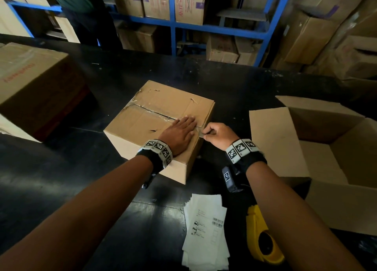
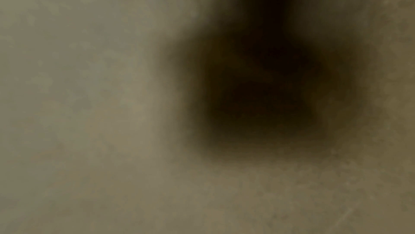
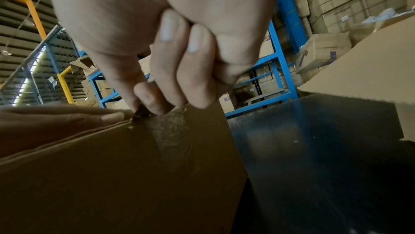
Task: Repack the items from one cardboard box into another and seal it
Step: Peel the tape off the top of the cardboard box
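Note:
A closed cardboard box [image 1: 142, 119] with clear tape [image 1: 155, 112] along its top seam sits mid-table. My left hand [image 1: 180, 131] lies flat on its top near the right edge, fingers straight, pressing down. My right hand [image 1: 216, 135] pinches the end of the tape [image 3: 170, 127] at the box's right top edge between thumb and fingers [image 3: 157, 85]. To the right stands an open empty cardboard box [image 1: 330, 154] with its flaps spread. The left wrist view is a dark blur against cardboard.
A yellow tape dispenser [image 1: 263, 242] and a stack of white printed labels [image 1: 206, 232] lie on the black table [image 1: 114, 199] near me. A large closed box [image 1: 34, 83] sits at the left. Blue shelving [image 1: 175, 24] with cartons and a standing person [image 1: 81, 9] are behind.

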Demonstrator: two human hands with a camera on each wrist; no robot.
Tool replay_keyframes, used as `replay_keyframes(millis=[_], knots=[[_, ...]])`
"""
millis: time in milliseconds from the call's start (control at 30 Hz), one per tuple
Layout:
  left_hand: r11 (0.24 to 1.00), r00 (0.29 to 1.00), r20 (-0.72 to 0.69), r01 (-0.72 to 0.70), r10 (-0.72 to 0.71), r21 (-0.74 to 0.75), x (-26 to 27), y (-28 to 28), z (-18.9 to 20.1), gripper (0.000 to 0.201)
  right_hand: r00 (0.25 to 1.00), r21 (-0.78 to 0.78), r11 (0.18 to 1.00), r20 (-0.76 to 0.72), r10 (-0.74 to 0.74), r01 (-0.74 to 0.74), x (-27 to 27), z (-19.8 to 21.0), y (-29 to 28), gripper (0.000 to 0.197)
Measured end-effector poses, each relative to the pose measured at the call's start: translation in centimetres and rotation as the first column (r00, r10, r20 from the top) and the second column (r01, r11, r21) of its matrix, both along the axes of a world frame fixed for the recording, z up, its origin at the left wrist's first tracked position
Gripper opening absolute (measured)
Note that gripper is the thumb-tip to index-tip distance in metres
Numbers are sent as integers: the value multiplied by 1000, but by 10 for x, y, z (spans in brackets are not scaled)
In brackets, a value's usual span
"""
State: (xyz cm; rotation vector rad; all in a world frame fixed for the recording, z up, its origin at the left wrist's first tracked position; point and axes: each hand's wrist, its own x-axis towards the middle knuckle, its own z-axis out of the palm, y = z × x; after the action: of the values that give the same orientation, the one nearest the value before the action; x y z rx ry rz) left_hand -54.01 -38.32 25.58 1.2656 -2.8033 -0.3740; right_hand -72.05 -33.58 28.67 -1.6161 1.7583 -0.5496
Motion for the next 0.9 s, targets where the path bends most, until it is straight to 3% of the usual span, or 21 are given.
replay_keyframes(millis=[133,267,400,533,733,800,900], knots=[[999,998,48,49,-50,20,13,-1,9,57,998,51,997,31,62,-64,-13,12,14,10],[985,972,177,138,-154,99,60,-3,22,80,994,-22,998,94,-60,62,-27,22,22,10],[956,893,359,294,-270,-12,109,-23,20,93,988,-75,989,95,-118,125,-16,17,20,15],[960,918,320,272,-236,-72,113,-26,5,87,981,-110,977,94,-172,182,4,8,15,25],[997,984,164,-76,73,12,51,-1,6,85,960,-148,948,61,-274,281,22,9,4,29],[997,987,158,-45,36,59,47,-6,11,80,959,-160,945,43,-281,284,26,11,2,28],[979,962,183,201,-204,36,81,-29,18,83,956,-182,939,32,-292,293,31,13,0,29]])
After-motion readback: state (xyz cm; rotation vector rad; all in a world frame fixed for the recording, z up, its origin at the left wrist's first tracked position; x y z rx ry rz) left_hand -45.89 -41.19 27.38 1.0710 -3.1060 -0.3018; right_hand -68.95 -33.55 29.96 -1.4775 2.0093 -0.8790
